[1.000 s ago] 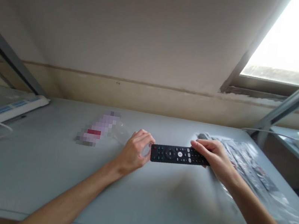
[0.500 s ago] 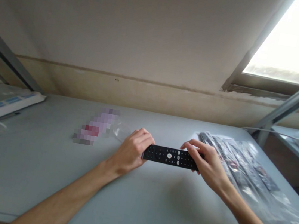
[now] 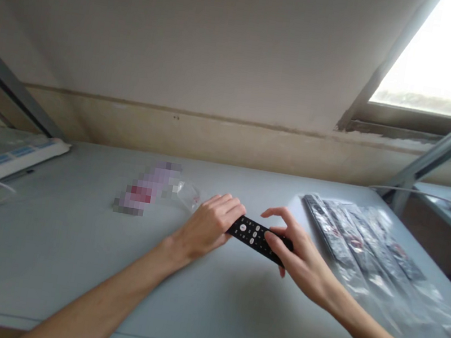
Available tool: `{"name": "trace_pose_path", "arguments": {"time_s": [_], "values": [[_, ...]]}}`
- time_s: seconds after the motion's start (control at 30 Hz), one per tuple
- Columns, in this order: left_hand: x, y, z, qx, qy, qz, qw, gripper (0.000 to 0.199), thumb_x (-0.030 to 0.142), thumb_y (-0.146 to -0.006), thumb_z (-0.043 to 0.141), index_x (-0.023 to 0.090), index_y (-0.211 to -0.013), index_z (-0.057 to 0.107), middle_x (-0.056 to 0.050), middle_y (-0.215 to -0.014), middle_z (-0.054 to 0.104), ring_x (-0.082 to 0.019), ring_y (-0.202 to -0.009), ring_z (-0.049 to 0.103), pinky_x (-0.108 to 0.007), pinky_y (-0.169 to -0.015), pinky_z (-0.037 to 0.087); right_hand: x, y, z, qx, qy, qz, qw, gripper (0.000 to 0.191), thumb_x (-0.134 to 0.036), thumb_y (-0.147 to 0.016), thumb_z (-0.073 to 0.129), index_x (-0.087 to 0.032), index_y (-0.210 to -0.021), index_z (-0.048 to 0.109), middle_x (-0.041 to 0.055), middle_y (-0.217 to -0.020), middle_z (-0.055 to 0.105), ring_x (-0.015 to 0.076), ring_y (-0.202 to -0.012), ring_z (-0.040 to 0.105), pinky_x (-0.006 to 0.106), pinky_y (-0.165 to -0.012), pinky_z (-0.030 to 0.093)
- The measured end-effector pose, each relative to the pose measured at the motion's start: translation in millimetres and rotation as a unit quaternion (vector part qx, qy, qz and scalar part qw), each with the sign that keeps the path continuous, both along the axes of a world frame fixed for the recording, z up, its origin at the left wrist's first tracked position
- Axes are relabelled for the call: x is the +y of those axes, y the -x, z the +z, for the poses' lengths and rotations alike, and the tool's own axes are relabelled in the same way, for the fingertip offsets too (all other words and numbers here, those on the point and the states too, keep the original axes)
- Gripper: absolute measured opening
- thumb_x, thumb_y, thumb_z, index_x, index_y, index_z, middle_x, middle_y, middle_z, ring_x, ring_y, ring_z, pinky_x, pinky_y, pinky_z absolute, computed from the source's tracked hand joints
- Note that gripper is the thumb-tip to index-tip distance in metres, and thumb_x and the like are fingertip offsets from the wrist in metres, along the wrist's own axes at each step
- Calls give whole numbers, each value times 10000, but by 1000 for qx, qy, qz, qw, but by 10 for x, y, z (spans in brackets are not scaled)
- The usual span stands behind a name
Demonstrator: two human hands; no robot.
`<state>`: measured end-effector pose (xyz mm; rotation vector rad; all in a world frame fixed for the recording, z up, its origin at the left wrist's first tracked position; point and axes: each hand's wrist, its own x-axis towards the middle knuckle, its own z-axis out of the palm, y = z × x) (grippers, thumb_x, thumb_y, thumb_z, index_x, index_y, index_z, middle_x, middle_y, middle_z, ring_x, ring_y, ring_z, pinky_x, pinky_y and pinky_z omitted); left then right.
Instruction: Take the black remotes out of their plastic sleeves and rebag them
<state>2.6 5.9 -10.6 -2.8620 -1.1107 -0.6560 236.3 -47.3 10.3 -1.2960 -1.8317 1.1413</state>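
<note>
A black remote control (image 3: 257, 241) with white and small grey buttons is held above the desk, its right end tilted toward me. My left hand (image 3: 214, 218) is closed round its left end and hides that part. On the other end is my right hand (image 3: 293, 244), its thumb lying on the button face and other fingers partly beneath; the index finger is lifted off. To the right of that hand lie several remotes in clear plastic sleeves (image 3: 362, 236), side by side on the desk.
The grey desk (image 3: 169, 308) meets a wall at the back. A blurred-out purple item (image 3: 147, 188) and a clear plastic wrapper (image 3: 188, 194) lie left of my hands. A white power strip (image 3: 26, 157) with cables is at far left; a metal post (image 3: 406, 186) stands at right.
The remote has tilted, its right end dropping toward me. My left hand has slid further along it to the right, and my right thumb has come onto its buttons.
</note>
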Motion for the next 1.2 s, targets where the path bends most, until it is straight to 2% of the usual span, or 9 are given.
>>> {"name": "trace_pose_path", "arguments": {"time_s": [0.13,0.23,0.3,0.43,0.6,0.77,0.87,1.0,1.2], "values": [[16,34,-31,-53,63,-61,995,352,111,-906,631,216,-1237,567,-73,-1125,689,-255,-1049,634,-380,-931,489,10,-33,-5,22,58,-18,998,321,-396,-986,494,-276,-1284,491,-27,-855,683,110,-499,480,221,-442,437],[54,157,-22,-55,95,-97,989,631,320,-942,724,264,-1495,426,-105,-1408,621,-276,-1305,573,-426,-1108,442,64,-60,-15,32,76,-35,996,309,-378,-954,502,-260,-1241,512,-48,-773,638,111,-491,474,207,-415,423],[106,287,-20,-41,99,-67,992,771,454,-950,712,293,-1591,314,-113,-1554,527,-286,-1438,482,-475,-1204,364,130,-86,-36,37,88,-46,994,301,-358,-924,515,-249,-1204,531,-70,-691,576,112,-478,466,194,-393,404],[246,527,-82,-5,126,18,992,764,568,-1014,555,298,-1650,229,-108,-1679,384,-274,-1553,347,-516,-1285,230,276,-148,-85,38,95,-65,993,274,-323,-872,531,-228,-1126,569,-95,-591,486,112,-453,450,177,-368,378],[307,562,-165,19,150,25,988,657,533,-1022,559,277,-1596,369,-112,-1630,462,-272,-1527,391,-517,-1279,240,339,-176,-71,81,98,-41,991,276,-385,-870,581,-192,-1051,658,-40,-647,591,117,-498,518,198,-404,428],[238,464,-57,9,122,5,992,364,445,-1000,623,215,-1281,605,-108,-1351,642,-266,-1288,570,-468,-1177,398,306,-147,-25,139,95,-56,984,433,-526,-871,652,-136,-1047,720,-10,-626,600,115,-494,515,234,-460,436],[191,407,27,47,69,36,996,229,300,-1014,581,187,-1213,593,-105,-1195,668,-278,-1151,596,-467,-1081,468,301,-144,-15,157,97,-76,980,461,-569,-864,677,-139,-1027,692,-3,-618,618,114,-487,506,244,-474,423],[89,274,83,115,-33,78,990,258,181,-998,543,164,-1255,557,-127,-1170,646,-302,-1107,586,-492,-1044,483,285,-132,-39,178,101,-73,976,426,-569,-892,681,-191,-1055,574,-2,-641,672,123,-508,526,244,-500,436],[-90,-20,54,115,-85,4,990,351,250,-1007,566,143,-1338,519,-118,-1130,639,-299,-1081,599,-486,-1075,462,176,-8,-89,189,111,-15,976,408,-562,-929,667,-239,-1051,449,-30,-695,673,117,-550,536,231,-520,440]]}}
